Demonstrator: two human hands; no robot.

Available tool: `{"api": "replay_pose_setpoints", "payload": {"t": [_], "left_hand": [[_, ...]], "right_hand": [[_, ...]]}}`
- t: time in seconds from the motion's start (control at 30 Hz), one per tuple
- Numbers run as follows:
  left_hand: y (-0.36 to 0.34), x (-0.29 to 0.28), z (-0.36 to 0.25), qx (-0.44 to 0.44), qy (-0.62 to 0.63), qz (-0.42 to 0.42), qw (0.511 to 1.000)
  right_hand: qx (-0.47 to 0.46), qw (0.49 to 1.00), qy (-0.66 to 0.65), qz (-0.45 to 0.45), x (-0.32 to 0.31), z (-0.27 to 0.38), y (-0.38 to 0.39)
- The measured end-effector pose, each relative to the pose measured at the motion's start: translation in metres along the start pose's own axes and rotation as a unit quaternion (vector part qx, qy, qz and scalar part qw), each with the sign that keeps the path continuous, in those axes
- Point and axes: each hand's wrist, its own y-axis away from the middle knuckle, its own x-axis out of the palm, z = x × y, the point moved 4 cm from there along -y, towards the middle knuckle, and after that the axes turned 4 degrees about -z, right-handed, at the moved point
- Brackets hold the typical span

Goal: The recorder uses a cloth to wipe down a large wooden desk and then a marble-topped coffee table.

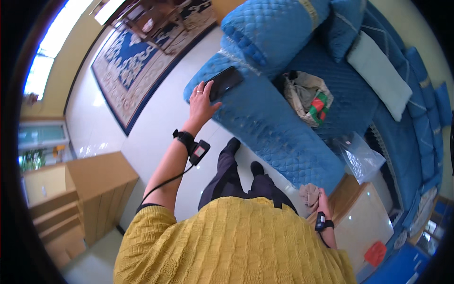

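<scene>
My left hand (202, 102) reaches to the blue sofa's arm, fingers stretched out and thumb apart. Its fingertips are at the near left edge of a dark, glossy phone-like slab (226, 83), which lies on the quilted blue cover (265, 125). I cannot make out any grip on the slab. Low on the right, my right hand (323, 203) is closed on a crumpled beige-pink cloth (309, 195), beside a wooden table's edge. Its fingers are partly hidden. Both wrists carry black straps with small devices.
On the sofa seat lies an open cloth bag (307, 97) with red and green patches. A clear plastic bag (359, 158) lies near the light-topped table (362, 215), which bears a red item (375, 253). A wooden cabinet (97, 189) stands left; a patterned rug (137, 71) lies beyond.
</scene>
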Motion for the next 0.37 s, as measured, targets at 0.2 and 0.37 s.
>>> {"api": "replay_pose_setpoints", "payload": {"t": [0.2, 0.37], "left_hand": [[-0.059, 0.056, 0.008, 0.048, -0.081, 0.12, 0.988], [-0.064, 0.068, 0.0, 0.011, -0.109, 0.173, 0.979]], "right_hand": [[-0.055, 0.993, -0.032, -0.097, 0.016, -0.063, 0.053], [-0.078, 0.985, -0.092, -0.121, 0.052, -0.097, 0.081]]}}
